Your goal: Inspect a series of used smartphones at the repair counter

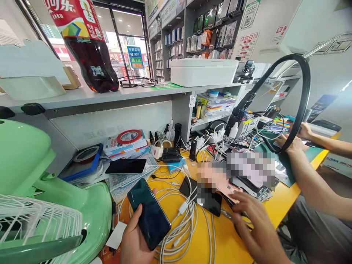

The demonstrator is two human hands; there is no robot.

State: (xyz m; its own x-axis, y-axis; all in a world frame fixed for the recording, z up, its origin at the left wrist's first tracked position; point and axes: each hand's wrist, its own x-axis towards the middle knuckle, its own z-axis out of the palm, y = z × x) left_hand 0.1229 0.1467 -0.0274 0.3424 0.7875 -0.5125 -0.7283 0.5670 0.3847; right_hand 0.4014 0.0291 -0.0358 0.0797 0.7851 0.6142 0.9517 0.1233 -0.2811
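Phone (149, 214) | in left hand (137, 238) | right hand (254, 223) near pliers (227, 214)

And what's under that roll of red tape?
The red tape lies on a stack of printed books or packets; whatever the roll itself covers on the top one can't be seen.

Bottle (92, 51): dark drink, red label, upper left, standing on the grey shelf (143, 96)
Eyeglasses (139, 84): just right of it
White box (203, 73): same shelf, top centre
Green appliance (24, 154): left edge, white wire grille (41, 216)
Red tape roll (138, 136): on stacked booklets (112, 151)
Black hose (304, 91): looping, right
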